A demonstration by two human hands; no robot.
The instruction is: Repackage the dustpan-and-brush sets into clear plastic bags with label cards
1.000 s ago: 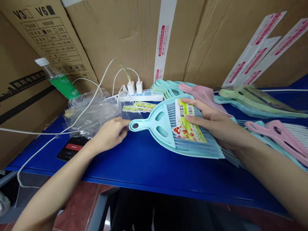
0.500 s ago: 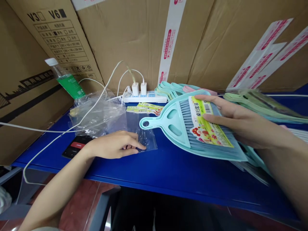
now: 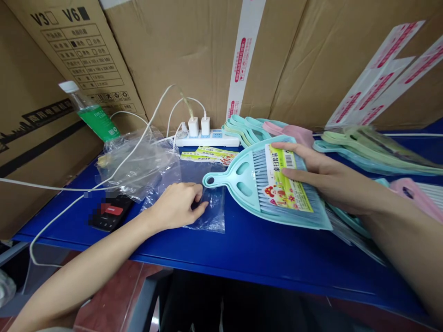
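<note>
My right hand [image 3: 308, 168] grips a light-blue dustpan [image 3: 242, 180] with its thumb and fingers. A grey-blue bristled brush [image 3: 263, 168] lies in the pan, under a yellow-green printed label card [image 3: 285, 180] that my fingers press on. The dustpan's handle points left, its tip just beside my left hand. My left hand [image 3: 178, 205] rests on a flat clear plastic bag [image 3: 215, 214] on the blue table, fingers curled and thumb stretched along it. Its fingertips are partly hidden, but it appears to hold the bag.
More label cards [image 3: 211, 156] lie before a white power strip [image 3: 207, 139] with chargers. Blue and pink dustpans [image 3: 287, 129] are stacked behind, green ones [image 3: 367, 147] at right. A phone [image 3: 112, 212], crumpled plastic bags [image 3: 128, 157], a bottle [image 3: 98, 122] and loose cable [image 3: 117, 173] occupy the left.
My right hand has brought the dustpan slightly left and lower, its handle now by my left hand. My left fingers have curled in, and the bag's near edge has shifted toward me.
</note>
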